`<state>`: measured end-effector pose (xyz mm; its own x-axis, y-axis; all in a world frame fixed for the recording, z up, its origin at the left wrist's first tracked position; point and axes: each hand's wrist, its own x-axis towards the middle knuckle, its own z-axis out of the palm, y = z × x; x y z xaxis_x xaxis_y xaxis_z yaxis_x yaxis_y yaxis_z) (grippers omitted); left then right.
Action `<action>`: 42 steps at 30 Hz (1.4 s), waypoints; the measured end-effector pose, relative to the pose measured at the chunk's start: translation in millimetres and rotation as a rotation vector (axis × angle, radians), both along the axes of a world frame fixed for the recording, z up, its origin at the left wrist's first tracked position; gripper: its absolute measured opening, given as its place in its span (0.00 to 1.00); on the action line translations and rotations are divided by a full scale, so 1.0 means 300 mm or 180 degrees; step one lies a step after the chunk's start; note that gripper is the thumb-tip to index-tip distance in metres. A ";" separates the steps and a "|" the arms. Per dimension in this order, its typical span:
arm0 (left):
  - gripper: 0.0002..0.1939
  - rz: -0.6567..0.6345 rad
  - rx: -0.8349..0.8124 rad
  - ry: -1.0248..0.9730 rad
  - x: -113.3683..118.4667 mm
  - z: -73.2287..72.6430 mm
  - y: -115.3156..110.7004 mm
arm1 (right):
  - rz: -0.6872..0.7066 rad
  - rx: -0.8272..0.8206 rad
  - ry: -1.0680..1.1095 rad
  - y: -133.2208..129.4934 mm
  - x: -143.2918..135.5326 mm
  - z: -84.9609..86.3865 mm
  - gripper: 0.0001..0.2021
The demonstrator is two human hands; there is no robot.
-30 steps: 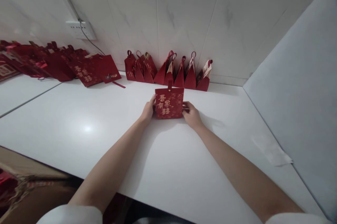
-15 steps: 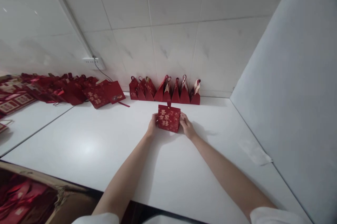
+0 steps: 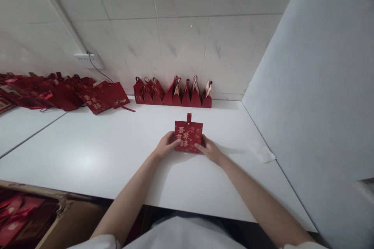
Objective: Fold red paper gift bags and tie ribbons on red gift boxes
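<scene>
Between my two hands is a red gift box (image 3: 189, 134) with gold characters on its front and a strap loop on top. My left hand (image 3: 167, 144) grips its left side, thumb lying on the front face. On the right side my right hand (image 3: 210, 148) holds it the same way, thumb on the lower front. My other fingers are partly hidden behind the box. It stands roughly upright at the white table (image 3: 117, 155); whether its base touches the surface I cannot tell.
A row of several folded red gift boxes (image 3: 177, 97) lines the tiled wall. More red boxes (image 3: 64, 93) lie heaped at the left. A cardboard carton (image 3: 76, 218) with red items stands at lower left. A white panel (image 3: 306, 105) bounds the right, near a pale scrap (image 3: 263, 152).
The box has come closer to me, and its front and strap loop show more fully. Both thumbs now lie on its front face. The view has shifted slightly.
</scene>
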<state>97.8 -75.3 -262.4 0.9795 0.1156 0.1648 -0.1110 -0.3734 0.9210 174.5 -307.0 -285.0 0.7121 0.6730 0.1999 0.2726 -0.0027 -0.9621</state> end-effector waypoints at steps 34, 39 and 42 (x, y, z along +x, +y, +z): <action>0.25 -0.0523 -0.0396 0.0556 0.008 0.062 -0.012 | 0.0555 0.0096 -0.2251 0.025 0.083 0.433 0.27; 0.25 -0.0339 -0.0461 0.0615 0.002 0.055 -0.015 | 0.1032 -0.0519 -0.2741 0.083 0.120 0.510 0.12; 0.25 -0.0246 -0.0579 0.0736 -0.005 0.056 -0.021 | 0.0957 -0.0734 -0.2496 0.055 0.154 0.496 0.10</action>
